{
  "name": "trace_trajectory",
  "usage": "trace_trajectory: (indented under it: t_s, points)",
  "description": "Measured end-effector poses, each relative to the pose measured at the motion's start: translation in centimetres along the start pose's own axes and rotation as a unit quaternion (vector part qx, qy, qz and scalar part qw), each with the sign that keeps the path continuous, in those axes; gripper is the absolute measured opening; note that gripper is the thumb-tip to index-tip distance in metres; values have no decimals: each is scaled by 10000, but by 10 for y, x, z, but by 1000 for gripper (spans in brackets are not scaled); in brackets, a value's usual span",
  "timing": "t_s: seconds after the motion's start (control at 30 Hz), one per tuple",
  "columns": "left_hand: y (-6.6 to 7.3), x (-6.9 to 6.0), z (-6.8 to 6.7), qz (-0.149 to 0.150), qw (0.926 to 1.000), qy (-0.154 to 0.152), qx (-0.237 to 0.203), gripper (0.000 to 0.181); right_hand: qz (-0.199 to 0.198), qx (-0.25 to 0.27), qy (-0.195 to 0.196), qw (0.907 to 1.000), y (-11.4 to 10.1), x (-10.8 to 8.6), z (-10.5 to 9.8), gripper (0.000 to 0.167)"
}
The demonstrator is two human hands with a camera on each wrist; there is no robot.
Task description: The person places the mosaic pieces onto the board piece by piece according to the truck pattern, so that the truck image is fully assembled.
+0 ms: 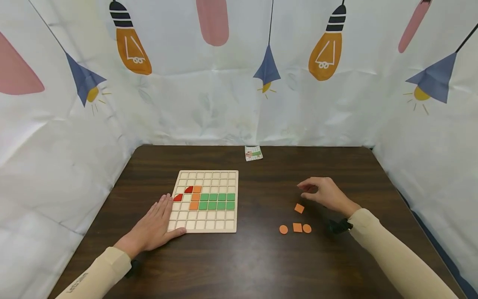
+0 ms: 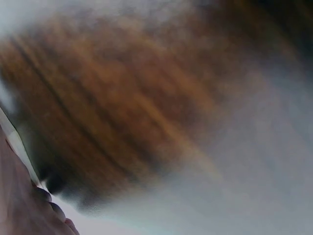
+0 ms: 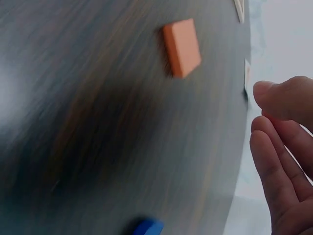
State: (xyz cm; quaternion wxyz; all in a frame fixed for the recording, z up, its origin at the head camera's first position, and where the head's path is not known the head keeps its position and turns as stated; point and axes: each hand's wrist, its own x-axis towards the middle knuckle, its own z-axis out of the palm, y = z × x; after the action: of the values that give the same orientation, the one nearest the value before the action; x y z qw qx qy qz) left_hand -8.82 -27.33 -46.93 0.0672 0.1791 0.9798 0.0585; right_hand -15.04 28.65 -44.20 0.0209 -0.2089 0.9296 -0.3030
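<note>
My left hand (image 1: 158, 222) lies flat with straight fingers along the left edge of a pale gridded board (image 1: 216, 226), its thumb at the lower left corner. On the board sit green squares (image 1: 212, 205), orange squares (image 1: 195, 197) and two red quarter-round pieces (image 1: 178, 197). Off to the right, my right hand (image 1: 328, 195) hovers over the table, fingers loosely bent, with no piece clearly seen between thumb and fingertips. Closest to it is a loose orange square block (image 1: 299, 208), seen tilted in the right wrist view. The left wrist view is mostly blurred.
Nearer me lie another orange square block (image 1: 297, 227) and two orange discs (image 1: 283, 229). A small picture card (image 1: 254, 153) rests at the far edge of the dark wooden table (image 1: 242, 270). A blue object (image 3: 148, 227) shows in the right wrist view. Patterned white cloth (image 1: 209, 108) surrounds the table.
</note>
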Motion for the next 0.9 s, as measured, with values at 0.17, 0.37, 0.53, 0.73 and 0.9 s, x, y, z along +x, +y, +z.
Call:
trace_trajectory:
  t_s: [0.17,0.37,0.53,0.73,0.9]
  points:
    - [1,1,-1,18,10000,-38,5,116,191,-78,170,9996,17,-19,-6,33]
    - [0,0,-1,-8,10000,-54,-60,116,487,-151,187,9985,34,-38,-11,33]
    - [-1,-1,-1,-44,9999,-89,-94,117,635,-178,138,9977,40,-48,-13,32]
    - [-2,1,0,-53,9998,-118,-126,118,798,-326,67,9963,45,-54,-13,30]
    - [-1,1,1,-44,9999,-108,-118,118,821,-245,90,9963,48,-56,-12,28]
